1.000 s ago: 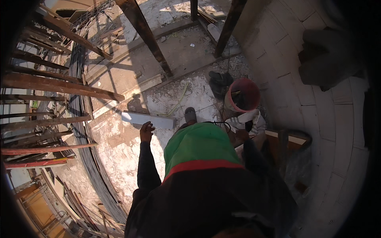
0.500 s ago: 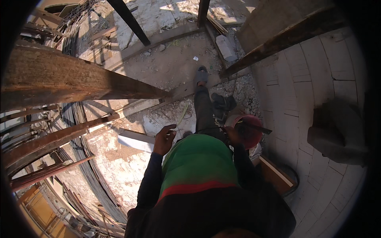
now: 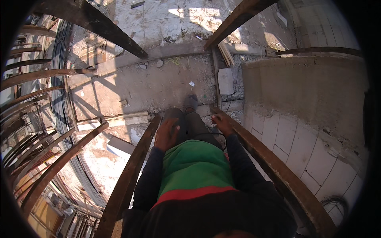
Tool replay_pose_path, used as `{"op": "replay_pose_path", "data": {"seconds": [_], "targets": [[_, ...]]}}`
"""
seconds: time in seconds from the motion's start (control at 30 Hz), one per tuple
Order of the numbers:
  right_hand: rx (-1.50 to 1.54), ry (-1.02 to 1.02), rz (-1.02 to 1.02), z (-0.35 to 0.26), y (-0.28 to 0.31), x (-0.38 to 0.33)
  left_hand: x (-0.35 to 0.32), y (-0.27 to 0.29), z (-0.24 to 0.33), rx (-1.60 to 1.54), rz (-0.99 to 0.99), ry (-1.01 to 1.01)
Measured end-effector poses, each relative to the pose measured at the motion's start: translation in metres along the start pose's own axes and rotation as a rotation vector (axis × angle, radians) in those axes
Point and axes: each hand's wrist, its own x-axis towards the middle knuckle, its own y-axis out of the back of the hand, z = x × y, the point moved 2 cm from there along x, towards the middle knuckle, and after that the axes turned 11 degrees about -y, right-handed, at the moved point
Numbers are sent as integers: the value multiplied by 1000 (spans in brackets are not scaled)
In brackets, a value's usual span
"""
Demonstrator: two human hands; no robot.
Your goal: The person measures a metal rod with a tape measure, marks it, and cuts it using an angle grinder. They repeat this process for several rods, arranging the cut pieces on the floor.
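Hands first, in the head view: the left hand (image 3: pixel 166 135) lies with fingers spread, palm down, against the upper end of a rusty brown beam (image 3: pixel 131 174) that runs up from the lower edge beside the person's left arm. Whether the fingers actually curl round the beam cannot be told; they look loosely open, resting on it or on the thigh just beside it. The right hand (image 3: pixel 222 123) sits on a second rusty beam (image 3: pixel 274 162), which slants down to the right past the right sleeve; its fingers are bent over the beam's top edge in a light grasp. The two hands are well apart, one on either side of the body.

Between them are the person's dark-trousered legs, with a grey shoe (image 3: pixel 191 102) beyond the hands on a pale ledge. A thin dark cord (image 3: pixel 206 135) loops across the lap near the right hand. Nearer the camera is a green vest with a red band (image 3: pixel 194 170).

Far below and beyond the hands lies a dusty concrete floor (image 3: pixel 151 85) with a pale block (image 3: pixel 225 80). To the right of the right hand stands a block wall (image 3: pixel 301 131); to the left of the left hand, curved dark bars (image 3: pixel 59 158).
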Motion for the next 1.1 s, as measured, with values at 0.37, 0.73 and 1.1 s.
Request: {"op": "replay_pose_path", "data": {"seconds": [0.37, 0.73, 1.1], "targets": [[-164, 237, -114, -343, 50, 118, 242, 53, -132, 250, -114, 124], [-289, 241, 92, -574, 25, 273, 458, 185, -176, 0, -279, 506], [-381, 105, 323, -699, 151, 475, 631, 199, -225, -28, -244, 754]]}}
